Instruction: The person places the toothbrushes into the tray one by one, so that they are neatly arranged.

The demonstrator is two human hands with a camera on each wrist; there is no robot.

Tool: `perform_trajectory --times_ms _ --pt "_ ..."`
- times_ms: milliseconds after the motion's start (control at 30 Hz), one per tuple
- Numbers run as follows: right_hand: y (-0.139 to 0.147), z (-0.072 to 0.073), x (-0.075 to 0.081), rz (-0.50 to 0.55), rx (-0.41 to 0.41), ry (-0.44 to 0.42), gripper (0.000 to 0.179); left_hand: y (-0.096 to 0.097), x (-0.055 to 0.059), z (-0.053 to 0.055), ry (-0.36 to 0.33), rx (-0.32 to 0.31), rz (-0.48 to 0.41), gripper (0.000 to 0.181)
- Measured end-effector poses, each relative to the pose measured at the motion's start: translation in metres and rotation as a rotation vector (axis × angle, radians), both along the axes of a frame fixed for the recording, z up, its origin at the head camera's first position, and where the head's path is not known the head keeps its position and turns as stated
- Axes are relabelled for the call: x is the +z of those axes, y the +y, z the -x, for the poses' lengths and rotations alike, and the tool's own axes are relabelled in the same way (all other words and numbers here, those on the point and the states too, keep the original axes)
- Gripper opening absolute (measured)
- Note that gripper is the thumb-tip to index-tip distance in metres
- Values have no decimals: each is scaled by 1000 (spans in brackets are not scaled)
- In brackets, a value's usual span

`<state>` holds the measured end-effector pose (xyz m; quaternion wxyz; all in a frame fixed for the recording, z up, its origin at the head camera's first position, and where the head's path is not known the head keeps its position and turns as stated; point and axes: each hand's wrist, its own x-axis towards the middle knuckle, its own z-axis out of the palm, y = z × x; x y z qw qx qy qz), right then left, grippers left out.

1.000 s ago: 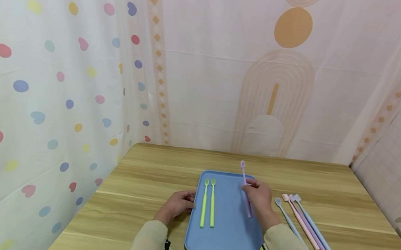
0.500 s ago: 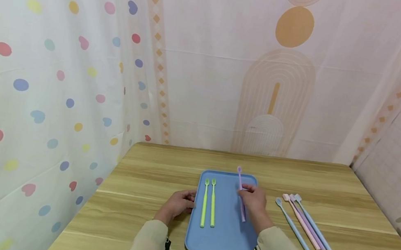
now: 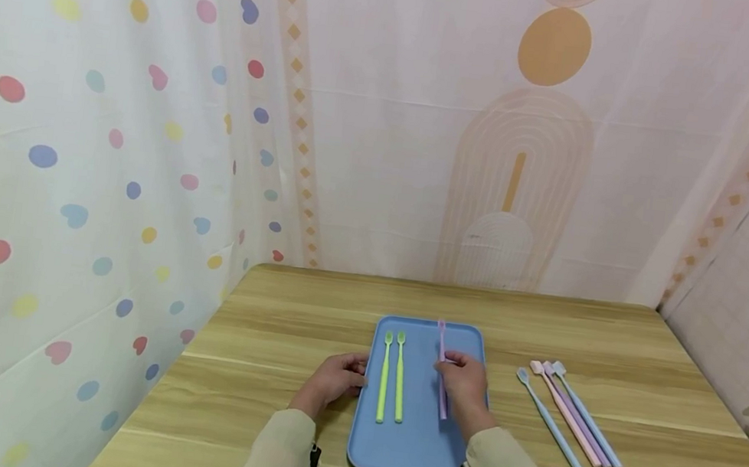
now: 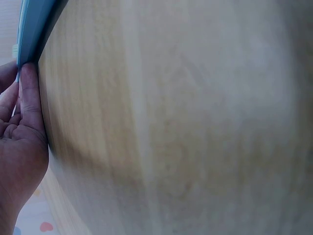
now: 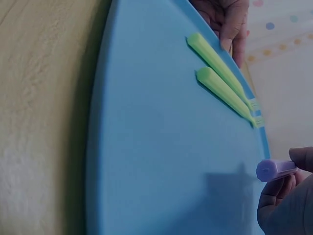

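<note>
My right hand (image 3: 465, 389) pinches a purple toothbrush (image 3: 442, 404) between thumb and fingers, over the right half of a blue tray (image 3: 401, 452). In the right wrist view the handle end of the purple toothbrush (image 5: 267, 170) points toward the camera. Two green toothbrushes, one (image 3: 382, 388) nearer the rim and the other (image 3: 398, 394) beside it, lie side by side on the tray's left half, heads at the far end. At the left rim, my left hand (image 3: 333, 381) holds the tray, its fingertips against the edge in the left wrist view.
Right of the tray on the wooden table (image 3: 246, 388), a blue toothbrush (image 3: 553, 427) lies apart. Beside it, pink (image 3: 571, 421), purple (image 3: 593, 443) and another blue toothbrush (image 3: 592, 422) lie close together. Patterned curtains (image 3: 384, 150) hang behind and at the sides.
My right hand has moved left and toward me with the purple toothbrush, bringing it further over the tray and closer to the green ones. The left hand stays at the rim.
</note>
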<state>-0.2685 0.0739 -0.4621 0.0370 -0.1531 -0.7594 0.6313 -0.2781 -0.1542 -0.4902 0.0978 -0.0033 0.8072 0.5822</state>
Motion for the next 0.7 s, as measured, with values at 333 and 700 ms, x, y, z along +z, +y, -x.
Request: perform_trajectory --times_ms 333,700 --pt "-11 1 -8 -24 -51 21 26 -1 0 1 -9 -8 0 51" --pt "-21 3 -11 -24 -35 -19 27 0 1 0 -2 -8 -7 51"
